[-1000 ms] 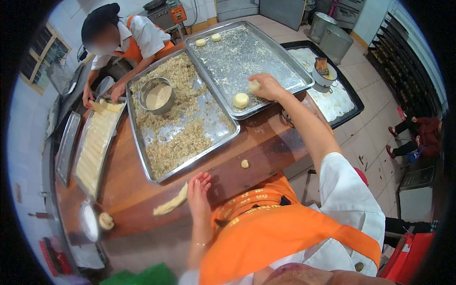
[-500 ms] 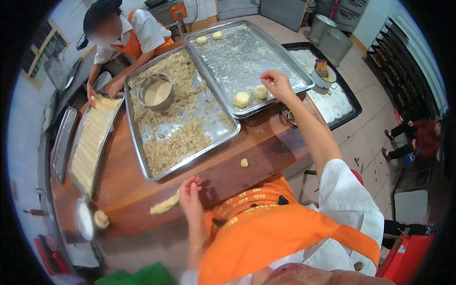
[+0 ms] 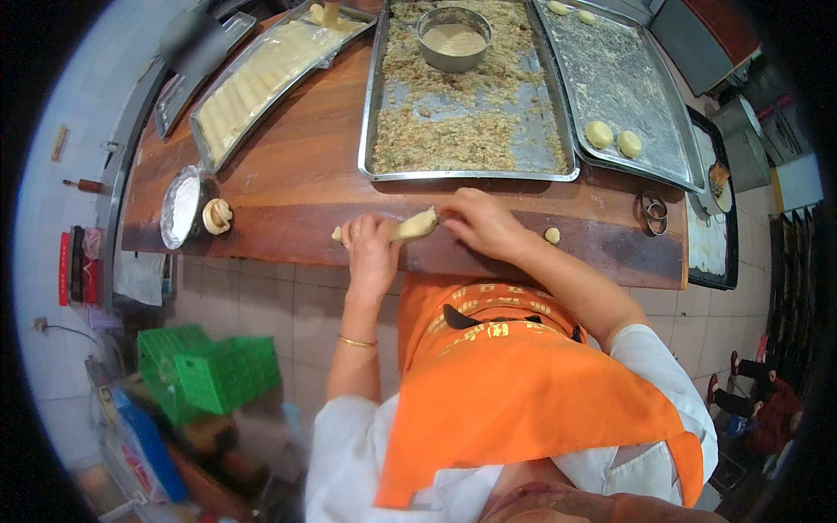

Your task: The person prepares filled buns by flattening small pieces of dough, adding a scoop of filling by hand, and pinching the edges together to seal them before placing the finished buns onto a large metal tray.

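"Dough rope (image 3: 415, 226), pale yellow, soft, uneven: where's it at?"

"Over the near edge of the brown wooden tabletop (image 3: 288, 174); can't tell if it touches."

"L hand (image 3: 370, 244)?"

"Clamped on it, fingers curled over; dough shows on both sides."

"R hand (image 3: 478, 224)?"

"Fingers bent, tips right by the R end. Can't tell if they pinch it."

"What's nearby?"

"Small round pale dough lump (image 3: 552, 235), R of that hand. Beyond, rectangular silver metal tray (image 3: 471, 175) w/ crumbly beige mix (image 3: 436, 139) & round metal container (image 3: 454, 64). Just R, white-dusted silver metal tray (image 3: 671, 113) w/ 4 round pale yellow dough pieces (image 3: 598, 134): 2 near end, 2 far."
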